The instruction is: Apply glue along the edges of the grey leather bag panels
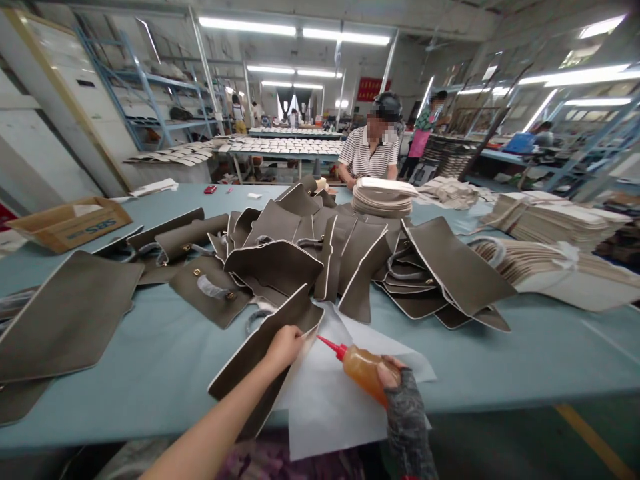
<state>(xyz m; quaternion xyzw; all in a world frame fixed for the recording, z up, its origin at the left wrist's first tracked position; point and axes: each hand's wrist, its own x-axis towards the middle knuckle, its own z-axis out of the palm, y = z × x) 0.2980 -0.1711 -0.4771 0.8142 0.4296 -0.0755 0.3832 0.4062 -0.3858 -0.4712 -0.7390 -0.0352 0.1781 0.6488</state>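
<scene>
My left hand point(284, 347) grips the upper edge of a grey-brown leather panel with a pale rim point(250, 363), which lies tilted over a white paper sheet point(330, 400) at the table's near edge. My right hand point(397, 390), in a dark patterned fingerless glove, holds an amber squeeze bottle with a red nozzle point(357, 365). The nozzle tip points toward the panel's edge, close to my left fingers.
A heap of similar grey-brown panels and handles point(320, 260) covers the middle of the blue-green table point(150, 353). A big flat panel point(65, 320) lies left, a cardboard box point(70, 223) far left. Stacks of pale pieces point(550, 227) sit right. A person in a striped shirt point(370, 157) works opposite.
</scene>
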